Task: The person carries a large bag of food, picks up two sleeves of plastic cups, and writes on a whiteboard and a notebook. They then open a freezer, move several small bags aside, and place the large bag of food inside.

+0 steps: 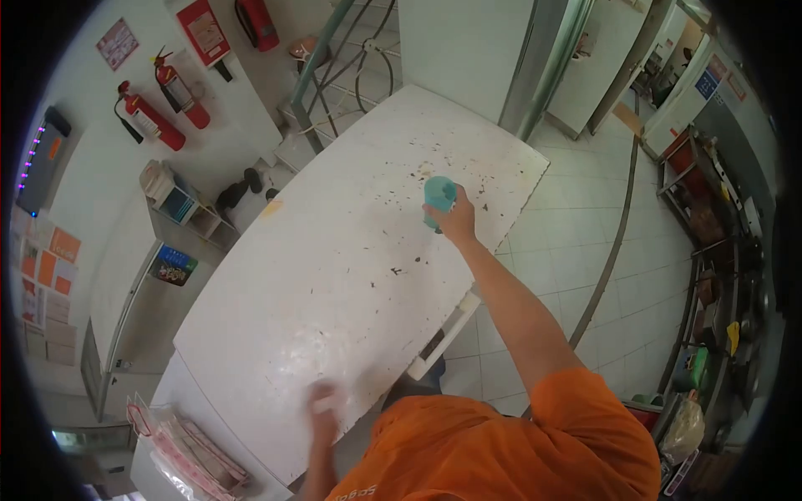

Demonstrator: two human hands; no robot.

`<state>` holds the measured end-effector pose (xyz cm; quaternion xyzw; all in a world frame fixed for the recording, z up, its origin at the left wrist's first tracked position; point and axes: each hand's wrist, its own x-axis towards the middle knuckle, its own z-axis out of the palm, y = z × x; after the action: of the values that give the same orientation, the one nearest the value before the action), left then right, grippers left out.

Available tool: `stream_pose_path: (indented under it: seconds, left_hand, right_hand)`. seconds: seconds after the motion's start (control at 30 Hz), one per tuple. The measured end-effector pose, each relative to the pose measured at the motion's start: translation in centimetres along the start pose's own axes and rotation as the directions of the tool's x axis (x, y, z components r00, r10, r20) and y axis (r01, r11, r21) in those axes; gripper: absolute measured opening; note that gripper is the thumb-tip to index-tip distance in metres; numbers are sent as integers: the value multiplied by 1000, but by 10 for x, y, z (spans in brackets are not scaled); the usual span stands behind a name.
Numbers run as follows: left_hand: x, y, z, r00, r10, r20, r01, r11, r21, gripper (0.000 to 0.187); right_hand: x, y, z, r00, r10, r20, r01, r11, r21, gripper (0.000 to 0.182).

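Note:
My right hand is closed around a small teal cup near the far right part of the white table. The fingers cover part of the cup, and I cannot make out what is in it. Dark crumbs and flakes lie scattered over the tabletop, thickest around the cup. My left hand hovers at the near edge of the table, smeared by motion, so its fingers do not show clearly.
A drawer-like tray juts out under the table's right edge. Pink-and-white packets in plastic lie at the near left corner. Fire extinguishers hang on the left wall. Loaded shelves line the right side, beyond the tiled floor.

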<state>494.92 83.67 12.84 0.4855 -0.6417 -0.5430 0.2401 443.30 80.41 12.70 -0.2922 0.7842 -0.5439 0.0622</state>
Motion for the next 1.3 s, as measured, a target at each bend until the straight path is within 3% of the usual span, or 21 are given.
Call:
stream_pose_path:
  seconds: [0.03,0.07,0.1,0.2,0.27,0.3,0.43,0.47,0.5,0.53,0.6,0.67,0.8,0.83,0.9,0.97,1.0,1.03,1.07,1.13,1.3]
  left_hand:
    - [25,65,72,901,-40,431,32,999,26,35]
    - [42,71,124,761,143,633,-169,985,-20,43]
    - [57,81,165,600,159,784,-341,937,71,49]
    - [55,44,254,589,99,802,-410,892,191,68]
    - [57,45,283,539,91,838,-722,563,403,71]
    - [65,35,298,573,75,816,-628,680,379,66]
    - [60,37,297,744,47,667,-506,692,515,69]
    - [60,41,297,739,48,672,-511,690,513,69]
    - [60,46,298,777,-132,615,-370,694,617,64]
    - [58,49,297,782,-312,540,-228,663,713,60]
    - [74,-29,303,772,-341,536,-31,823,567,60]
    - [92,-24,305,635,-534,559,-41,699,714,58]
    - [60,120,243,810,-199,552,-296,673,677,55]
    - [65,179,220,746,-308,591,-212,731,649,58]
    - [46,311,185,852,-385,354,66,751,657,56]
    - [79,355,130,974,175,142,-214,519,828,56]
    - [96,377,103,902,431,17,-183,346,920,57]
    - [101,427,101,919,395,-12,-142,358,923,59]
    - [151,432,61,825,558,95,-286,266,921,66]
    - [195,463,38,682,726,-82,-82,188,979,59]
    - [285,501,-13,564,802,-199,135,149,980,59]
  right_hand:
    - [-1,-4,-6,1000,14,2,-14,1000,-1,80]
    - [-9,-9,-14,999,-36,-4,36,997,63,75]
    - [-12,-16,-24,995,-97,-12,98,987,126,70]
    - [-31,-62,-82,961,-276,-11,276,957,87,66]
    - [-45,-100,-133,939,-343,34,339,936,98,67]
    - [-51,-120,-159,929,-365,60,355,926,132,69]
    - [-79,-185,-247,903,-423,77,403,895,191,73]
    - [-83,-191,-264,822,-568,38,552,812,188,80]
    - [-89,-202,-283,791,-612,22,604,785,138,71]
    - [-95,-214,-302,757,-654,6,651,754,86,63]
    - [-105,-230,-333,685,-728,3,728,685,-23,53]
    - [-123,-233,-362,591,-806,1,806,591,-35,65]
    - [-141,-256,-419,571,-816,87,821,567,-66,54]
    - [-140,-255,-433,529,-840,123,847,531,-20,54]
    - [-137,-252,-452,478,-862,169,871,491,38,54]
    - [-133,-248,-463,449,-871,201,877,472,86,54]
    - [-131,-245,-464,440,-873,209,879,467,99,55]
    - [-131,-245,-466,432,-876,212,881,461,110,55]
    - [-128,-245,-468,422,-881,212,884,452,119,55]
    - [-123,-245,-471,406,-890,207,888,438,138,55]
    - [-109,-251,-464,374,-903,213,897,411,165,56]
